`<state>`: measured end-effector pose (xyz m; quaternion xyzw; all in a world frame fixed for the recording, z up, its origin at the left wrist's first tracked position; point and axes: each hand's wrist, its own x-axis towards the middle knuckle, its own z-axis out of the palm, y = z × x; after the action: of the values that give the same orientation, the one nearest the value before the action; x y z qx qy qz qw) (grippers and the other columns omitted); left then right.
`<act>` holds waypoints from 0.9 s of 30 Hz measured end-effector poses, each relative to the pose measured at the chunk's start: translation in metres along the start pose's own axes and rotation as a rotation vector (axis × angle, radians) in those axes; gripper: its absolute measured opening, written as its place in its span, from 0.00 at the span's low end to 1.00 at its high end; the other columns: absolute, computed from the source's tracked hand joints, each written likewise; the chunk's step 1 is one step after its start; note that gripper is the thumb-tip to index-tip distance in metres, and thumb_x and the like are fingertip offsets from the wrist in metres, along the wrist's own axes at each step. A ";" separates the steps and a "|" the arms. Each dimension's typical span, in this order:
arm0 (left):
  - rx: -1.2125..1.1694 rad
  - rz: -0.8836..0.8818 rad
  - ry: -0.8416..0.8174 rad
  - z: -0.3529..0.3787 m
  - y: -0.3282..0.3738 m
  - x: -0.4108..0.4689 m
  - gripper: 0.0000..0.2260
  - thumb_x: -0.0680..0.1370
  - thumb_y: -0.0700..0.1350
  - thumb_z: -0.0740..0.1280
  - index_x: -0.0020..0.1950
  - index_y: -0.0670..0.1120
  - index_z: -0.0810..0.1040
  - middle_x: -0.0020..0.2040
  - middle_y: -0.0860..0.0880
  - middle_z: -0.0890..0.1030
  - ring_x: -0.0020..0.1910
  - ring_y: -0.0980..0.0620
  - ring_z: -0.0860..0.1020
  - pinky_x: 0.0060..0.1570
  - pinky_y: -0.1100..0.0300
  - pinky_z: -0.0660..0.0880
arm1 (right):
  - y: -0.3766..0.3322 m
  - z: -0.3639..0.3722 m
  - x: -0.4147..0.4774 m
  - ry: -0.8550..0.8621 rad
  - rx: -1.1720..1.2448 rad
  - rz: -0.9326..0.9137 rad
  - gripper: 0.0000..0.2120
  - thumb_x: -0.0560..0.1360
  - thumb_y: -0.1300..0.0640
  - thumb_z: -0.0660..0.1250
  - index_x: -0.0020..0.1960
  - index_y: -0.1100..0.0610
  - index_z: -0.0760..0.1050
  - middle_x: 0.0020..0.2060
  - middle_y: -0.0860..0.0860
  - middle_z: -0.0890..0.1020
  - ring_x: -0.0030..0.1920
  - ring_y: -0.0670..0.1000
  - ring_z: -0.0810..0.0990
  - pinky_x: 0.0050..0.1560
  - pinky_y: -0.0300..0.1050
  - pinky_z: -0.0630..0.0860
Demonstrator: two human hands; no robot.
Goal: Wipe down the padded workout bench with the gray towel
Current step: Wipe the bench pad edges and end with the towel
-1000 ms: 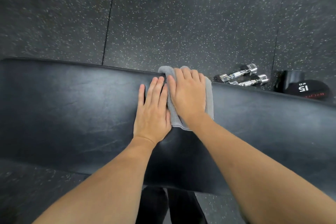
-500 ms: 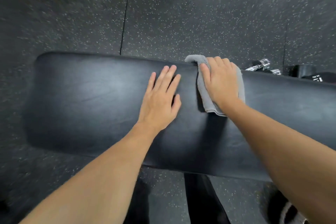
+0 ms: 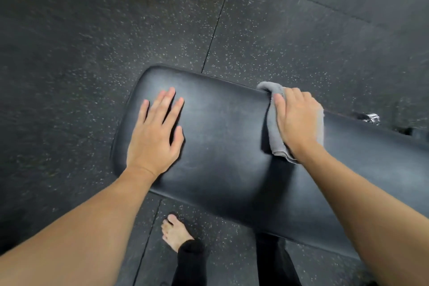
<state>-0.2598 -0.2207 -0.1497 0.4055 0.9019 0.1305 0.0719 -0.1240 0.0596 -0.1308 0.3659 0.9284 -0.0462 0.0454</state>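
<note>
The black padded bench (image 3: pixel 222 158) runs from the middle of the view out to the right, its rounded left end in sight. A folded gray towel (image 3: pixel 274 132) lies over the bench's far edge. My right hand (image 3: pixel 299 123) presses flat on the towel, fingers curled over the far edge. My left hand (image 3: pixel 154 137) rests flat on the pad near its left end, fingers spread, holding nothing.
Dark speckled rubber floor tiles (image 3: pixel 116 30) surround the bench. A chrome dumbbell end (image 3: pixel 371 118) shows beyond the bench at the right. My bare foot (image 3: pixel 174 232) and dark trouser legs (image 3: pixel 192 262) stand at the near side.
The view has swung so the bench's left end now sits mid-frame. My hands have spread apart: the left one is now near the bench end, the right stays on the towel.
</note>
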 end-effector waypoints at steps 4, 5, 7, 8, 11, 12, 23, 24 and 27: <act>-0.073 -0.020 0.019 0.001 -0.001 0.001 0.26 0.81 0.44 0.55 0.80 0.39 0.65 0.82 0.42 0.63 0.82 0.44 0.61 0.80 0.42 0.56 | -0.152 0.023 0.023 -0.024 0.110 -0.117 0.19 0.85 0.46 0.50 0.61 0.56 0.75 0.57 0.55 0.79 0.57 0.60 0.74 0.61 0.54 0.65; -0.119 -0.063 0.038 0.002 -0.001 0.000 0.27 0.80 0.44 0.55 0.80 0.38 0.63 0.81 0.42 0.63 0.81 0.44 0.61 0.81 0.45 0.54 | -0.184 0.028 0.028 -0.034 0.124 -0.159 0.20 0.85 0.46 0.49 0.62 0.55 0.74 0.58 0.54 0.79 0.58 0.60 0.74 0.62 0.54 0.65; -0.192 -0.166 0.073 0.001 -0.002 0.001 0.29 0.80 0.44 0.55 0.80 0.35 0.60 0.81 0.39 0.63 0.81 0.43 0.60 0.83 0.51 0.50 | -0.220 0.031 0.037 -0.036 0.117 -0.244 0.20 0.86 0.45 0.48 0.62 0.54 0.74 0.58 0.53 0.79 0.59 0.58 0.75 0.60 0.53 0.66; -0.202 -0.188 0.079 0.001 -0.002 0.001 0.29 0.80 0.43 0.56 0.80 0.34 0.60 0.81 0.38 0.63 0.81 0.43 0.60 0.83 0.51 0.50 | -0.223 0.031 0.039 -0.044 0.105 -0.280 0.20 0.86 0.44 0.48 0.62 0.53 0.73 0.58 0.52 0.79 0.59 0.58 0.75 0.59 0.52 0.67; -0.175 -0.136 0.071 0.000 -0.002 0.000 0.26 0.79 0.41 0.58 0.77 0.34 0.65 0.80 0.38 0.64 0.81 0.40 0.60 0.82 0.44 0.54 | -0.193 0.024 0.039 -0.064 0.067 -0.351 0.19 0.86 0.45 0.48 0.64 0.52 0.72 0.58 0.51 0.79 0.58 0.57 0.76 0.56 0.51 0.68; -0.175 -0.127 0.067 0.000 -0.003 0.000 0.25 0.80 0.41 0.58 0.77 0.35 0.67 0.80 0.38 0.64 0.81 0.40 0.60 0.81 0.43 0.55 | -0.177 0.023 0.038 -0.058 0.058 -0.331 0.19 0.86 0.45 0.48 0.64 0.52 0.72 0.57 0.52 0.79 0.58 0.58 0.77 0.55 0.51 0.68; -0.516 -0.236 0.218 -0.006 -0.006 -0.004 0.18 0.82 0.33 0.60 0.72 0.34 0.73 0.77 0.38 0.68 0.78 0.42 0.66 0.79 0.50 0.61 | -0.168 0.023 0.003 -0.017 0.183 -0.234 0.22 0.87 0.51 0.52 0.79 0.53 0.64 0.75 0.51 0.70 0.75 0.55 0.67 0.76 0.55 0.59; -0.598 -0.296 0.280 -0.009 -0.007 -0.006 0.17 0.82 0.33 0.60 0.70 0.34 0.74 0.76 0.38 0.69 0.77 0.44 0.68 0.77 0.56 0.63 | -0.190 0.025 0.009 -0.025 0.172 -0.281 0.22 0.87 0.50 0.51 0.79 0.52 0.64 0.74 0.51 0.71 0.74 0.55 0.68 0.75 0.54 0.60; -0.713 -0.469 0.481 -0.017 -0.019 -0.021 0.14 0.81 0.32 0.59 0.64 0.33 0.76 0.68 0.38 0.74 0.68 0.47 0.72 0.71 0.63 0.66 | -0.268 0.033 0.027 -0.074 0.071 -0.411 0.18 0.86 0.48 0.50 0.69 0.50 0.73 0.67 0.50 0.77 0.67 0.57 0.71 0.69 0.54 0.64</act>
<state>-0.2631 -0.2518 -0.1384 0.0999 0.8590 0.5015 0.0235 -0.3252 -0.1211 -0.1523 0.1681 0.9790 -0.1005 0.0561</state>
